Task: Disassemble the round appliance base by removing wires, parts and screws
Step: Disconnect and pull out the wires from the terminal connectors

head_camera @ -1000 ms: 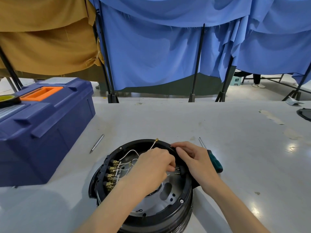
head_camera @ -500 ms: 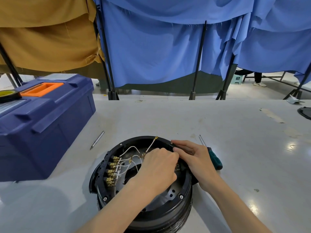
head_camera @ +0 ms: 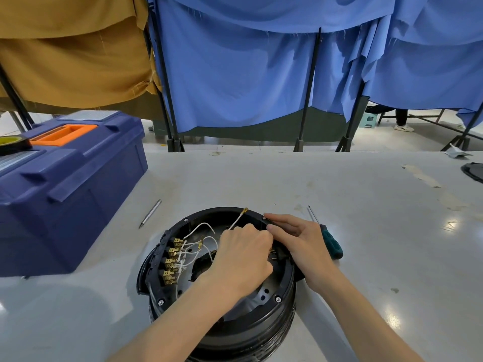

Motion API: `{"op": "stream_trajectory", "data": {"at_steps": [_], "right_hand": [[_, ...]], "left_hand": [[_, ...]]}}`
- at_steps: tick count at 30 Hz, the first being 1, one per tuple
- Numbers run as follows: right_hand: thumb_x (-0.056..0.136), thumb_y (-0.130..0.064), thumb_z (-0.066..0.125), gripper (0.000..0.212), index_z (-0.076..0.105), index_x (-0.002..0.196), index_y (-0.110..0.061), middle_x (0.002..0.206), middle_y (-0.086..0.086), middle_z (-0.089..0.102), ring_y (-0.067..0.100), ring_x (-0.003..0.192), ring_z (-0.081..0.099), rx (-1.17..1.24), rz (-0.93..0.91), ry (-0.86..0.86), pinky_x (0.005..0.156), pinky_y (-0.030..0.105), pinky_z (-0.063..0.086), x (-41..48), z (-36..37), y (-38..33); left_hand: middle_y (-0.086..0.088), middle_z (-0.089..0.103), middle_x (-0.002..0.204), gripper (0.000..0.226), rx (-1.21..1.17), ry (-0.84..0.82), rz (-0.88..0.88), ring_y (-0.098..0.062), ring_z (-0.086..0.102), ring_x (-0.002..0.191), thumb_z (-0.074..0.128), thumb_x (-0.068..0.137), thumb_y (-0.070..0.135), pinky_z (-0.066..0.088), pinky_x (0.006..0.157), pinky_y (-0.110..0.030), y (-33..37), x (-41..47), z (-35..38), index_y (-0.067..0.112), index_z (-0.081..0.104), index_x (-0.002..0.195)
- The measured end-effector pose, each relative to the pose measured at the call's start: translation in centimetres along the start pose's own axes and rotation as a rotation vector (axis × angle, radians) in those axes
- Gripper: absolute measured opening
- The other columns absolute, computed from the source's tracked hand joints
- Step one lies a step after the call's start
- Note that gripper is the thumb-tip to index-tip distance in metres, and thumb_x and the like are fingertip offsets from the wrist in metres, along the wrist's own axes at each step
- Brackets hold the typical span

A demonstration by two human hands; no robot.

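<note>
Left edge of the table (head_camera: 366, 205): blue toolbox (head_camera: 65, 184), lid closed, contents not visible. A roll of tape (head_camera: 11, 145) rests on its lid beside the orange handle. Between toolbox and base lies a slim metal tool (head_camera: 150, 214), untouched.

Near edge, middle: round appliance base (head_camera: 224, 327), black, open side up. It works as a shallow tub. Inside it, on the left wall, is a row of brass terminals (head_camera: 171, 259) with thin white wires (head_camera: 201, 227) looping from them. One wire end already stands free over the far rim. A grey metal plate forms the floor. Screws (head_camera: 277, 299) sit in the rim.

Handling, my estimate: the shell is stiff and heavy enough to stay put if one hand steadies the rim. The wires are soft and thin, and the push-on terminals are likely tight. Grip the brass sleeve, not the wire, or the strand may tear.

My left hand (head_camera: 243, 257) reaches into the base towards its right wall, fingers curled under. The knuckles hide the tips, so I cannot tell what they pinch.

My right hand (head_camera: 303, 246) lies flat along the far-right rim, fingers straight, pressing it down.

Just right of the base: green-handled screwdriver (head_camera: 332, 244), touching my right hand.

Right edge: a dark object (head_camera: 473, 173), cut off by the frame.
</note>
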State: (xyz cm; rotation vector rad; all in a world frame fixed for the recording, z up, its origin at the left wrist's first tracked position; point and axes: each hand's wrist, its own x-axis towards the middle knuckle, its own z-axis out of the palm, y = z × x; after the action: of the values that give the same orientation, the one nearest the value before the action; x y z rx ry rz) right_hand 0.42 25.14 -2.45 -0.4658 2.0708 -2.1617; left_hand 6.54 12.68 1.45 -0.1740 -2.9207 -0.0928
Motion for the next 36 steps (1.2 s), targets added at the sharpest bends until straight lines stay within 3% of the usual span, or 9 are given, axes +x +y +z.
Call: {"op": "stream_trajectory", "data": {"at_steps": [8,14,20,24,27,32,36], "right_hand": [[0.087,-0.008,0.067,0.023,0.074,0.106,-0.02,0.096,-0.004,0.076,0.012,0.093,0.072,-0.002,0.014,0.012,0.085,0.028,0.057,0.02,0.13,0.04],[0.087,-0.008,0.067,0.023,0.074,0.106,-0.02,0.096,-0.003,0.077,0.013,0.092,0.072,-0.006,0.022,0.017,0.088,0.035,0.057,0.02,0.23,-0.08],[0.087,-0.008,0.067,0.023,0.075,0.105,-0.021,0.096,-0.003,0.077,0.013,0.094,0.072,0.007,0.022,0.009,0.086,0.03,0.057,-0.08,0.21,0.03],[0.087,-0.007,0.067,0.023,0.075,0.105,-0.019,0.095,-0.003,0.077,0.013,0.092,0.072,0.006,0.026,0.018,0.086,0.031,0.057,0.0,0.26,-0.09],[0.087,-0.007,0.067,0.023,0.075,0.106,-0.018,0.096,-0.002,0.077,0.013,0.093,0.072,0.017,0.03,0.015,0.086,0.031,0.057,-0.08,0.29,-0.06],[0.087,-0.007,0.067,0.022,0.075,0.104,-0.019,0.094,-0.002,0.077,0.015,0.091,0.073,0.028,0.03,0.005,0.076,0.024,0.058,-0.01,0.3,-0.06],[0.087,-0.007,0.067,0.023,0.075,0.105,-0.018,0.095,-0.001,0.077,0.014,0.092,0.073,0.027,0.029,0.013,0.081,0.027,0.058,-0.08,0.34,0.0]], "left_hand": [[-0.004,0.063,0.098,0.008,-0.004,0.001,-0.04,-0.027,0.059,0.095,0.051,0.084,0.015,0.03,0.068,-0.031,0.35,-0.11,-0.24,0.02,0.055,0.089],[-0.004,0.061,0.1,0.02,0.02,0.011,-0.056,-0.027,0.058,0.096,0.051,0.088,0.017,0.029,0.069,-0.03,0.28,0.2,-0.26,0.018,0.063,0.103],[-0.004,0.059,0.095,0.021,0.027,-0.001,-0.051,-0.027,0.058,0.093,0.05,0.087,0.018,0.028,0.067,-0.031,0.28,0.0,-0.35,0.018,0.062,0.103],[0.001,0.044,0.084,0.019,0.029,0.0,-0.044,-0.024,0.053,0.085,0.051,0.087,0.018,0.029,0.067,-0.031,0.24,0.17,-0.5,0.019,0.063,0.102],[0.001,0.045,0.083,0.02,0.044,-0.001,-0.037,-0.023,0.05,0.08,0.05,0.086,0.017,0.028,0.066,-0.031,0.28,-0.01,-0.49,0.018,0.062,0.102],[-0.004,0.059,0.096,0.021,0.081,-0.028,-0.034,-0.027,0.058,0.092,0.049,0.088,0.016,0.03,0.068,-0.031,0.39,0.09,-0.74,0.017,0.061,0.105],[-0.002,0.051,0.086,0.02,0.089,-0.032,-0.023,-0.025,0.052,0.083,0.049,0.086,0.015,0.027,0.065,-0.031,0.3,-0.12,-0.81,0.018,0.062,0.101]]}}
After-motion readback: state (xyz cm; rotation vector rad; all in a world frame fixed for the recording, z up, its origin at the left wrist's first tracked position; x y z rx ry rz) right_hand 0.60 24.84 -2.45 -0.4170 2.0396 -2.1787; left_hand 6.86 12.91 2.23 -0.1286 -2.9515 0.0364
